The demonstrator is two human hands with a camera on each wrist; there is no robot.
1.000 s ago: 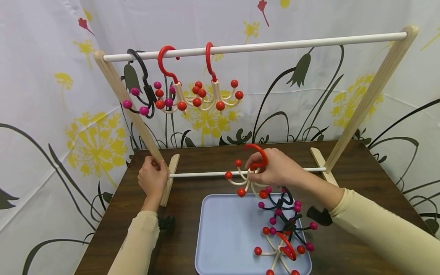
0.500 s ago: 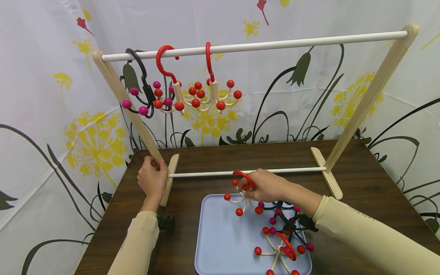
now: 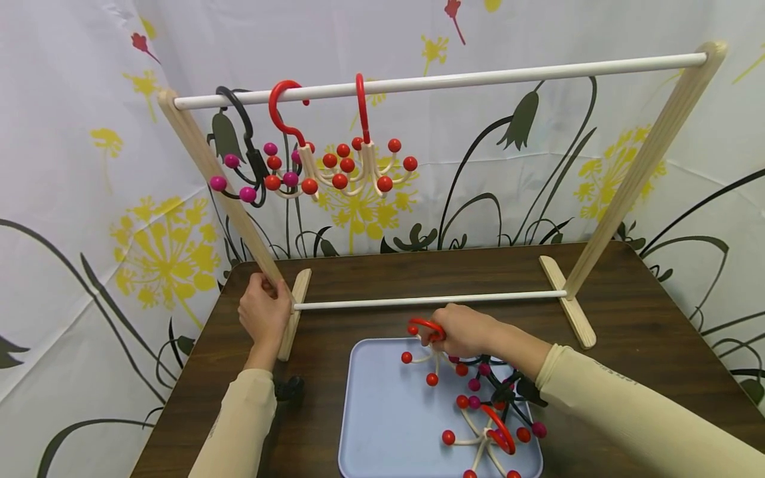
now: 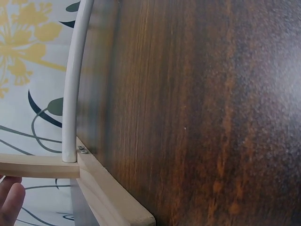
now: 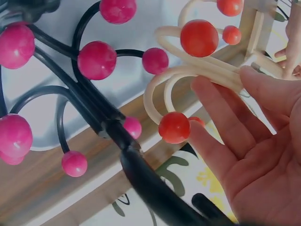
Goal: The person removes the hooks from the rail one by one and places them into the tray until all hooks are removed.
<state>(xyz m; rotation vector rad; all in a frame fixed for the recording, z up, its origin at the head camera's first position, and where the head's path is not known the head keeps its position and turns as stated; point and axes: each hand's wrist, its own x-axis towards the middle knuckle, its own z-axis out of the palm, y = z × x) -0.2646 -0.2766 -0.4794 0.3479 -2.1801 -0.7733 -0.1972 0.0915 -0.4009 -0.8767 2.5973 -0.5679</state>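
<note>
My left hand (image 3: 265, 315) grips the left wooden post (image 3: 244, 226) of a hanging rack, low down near its foot; in the left wrist view only some fingertips (image 4: 11, 200) show against the wood. Over the back edge of the pale blue tray (image 3: 379, 418), my right hand (image 3: 463, 330) pinches a cream hanger (image 5: 216, 75) by its stem. That hanger has a red hook and curved arms tipped with red balls. Beside it in the tray lie black hangers (image 3: 505, 393) with magenta balls, partly hidden by the right hand, and another cream hanger (image 3: 485, 435) nearer the front.
On the rack's white top bar (image 3: 478, 78) hang a black hanger (image 3: 255, 162) with magenta balls and two red-hooked cream ones toward the left. A lower white bar (image 3: 370, 303) crosses behind the tray. The right foot (image 3: 568, 302) stands on the dark wooden table (image 3: 651, 332).
My right hand has lowered the cream hanger from beside the lower bar to the tray's back edge. The left hand stays on the post. The hung hangers shift slightly.
</note>
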